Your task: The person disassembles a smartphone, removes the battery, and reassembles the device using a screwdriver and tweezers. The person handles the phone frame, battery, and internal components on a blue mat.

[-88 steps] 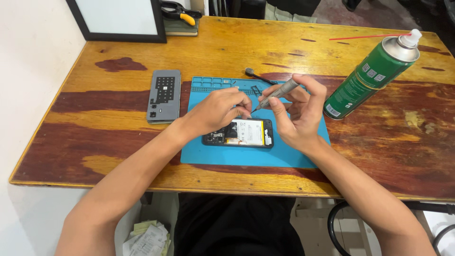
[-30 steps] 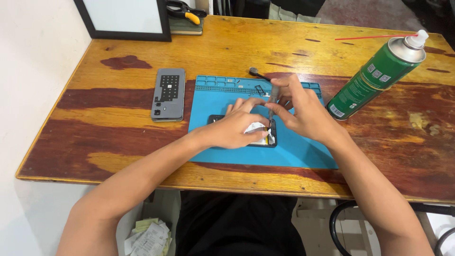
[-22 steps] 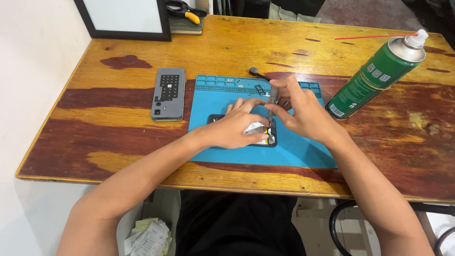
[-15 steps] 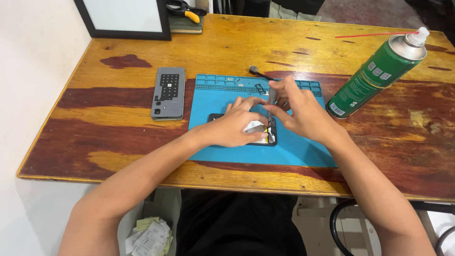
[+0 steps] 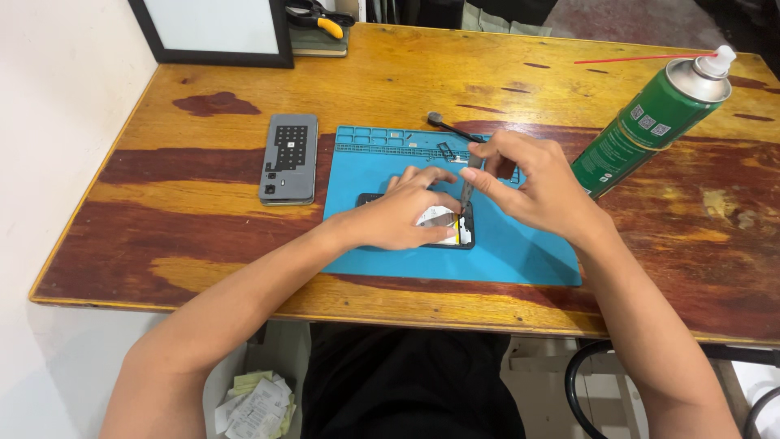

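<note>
We find both hands at an opened phone on a blue mat.

Our right hand (image 5: 532, 183) has its fingers (image 5: 487, 180) pinched shut on a thin tool (image 5: 467, 185), tip down at the phone (image 5: 445, 230). Our left hand (image 5: 402, 215) lies flat over the phone, fingers spread, pinning it to the mat (image 5: 520, 252) on the tabletop (image 5: 162, 219). We judge the phone light, stiff and fragile inside; hold by its edges. A grey cover (image 5: 289, 158) lies left, a green spray can (image 5: 654, 118) right.

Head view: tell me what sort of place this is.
Probably a small phone-repair bench: an opened phone on a blue repair mat, a green spray can, and a slim tool in the right hand.
</note>
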